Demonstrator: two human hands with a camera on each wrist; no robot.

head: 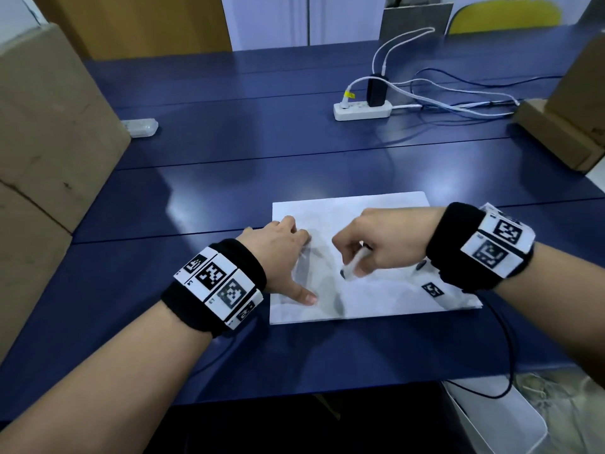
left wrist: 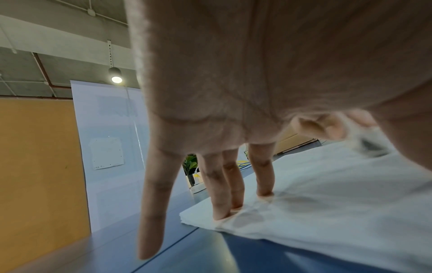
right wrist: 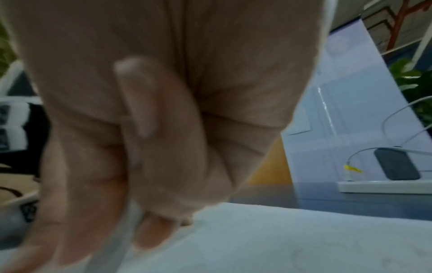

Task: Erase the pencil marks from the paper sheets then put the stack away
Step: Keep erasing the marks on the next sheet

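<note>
white eraser (head: 352, 262), one paper stack (head: 393, 299)

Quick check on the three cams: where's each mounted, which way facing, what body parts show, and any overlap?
Head: on the head, looking forward and down at the blue table; both forearms, left hand, right hand.
Left wrist: along the palm; straight fingers pressing the paper stack.
Right wrist: along curled fingers gripping the eraser.
Shared: the stack; the power strip.

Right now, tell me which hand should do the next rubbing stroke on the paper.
Right. The right hand already grips the eraser, its tip down on the paper stack. The left hand lies spread, fingers pressing the sheets flat.
</note>
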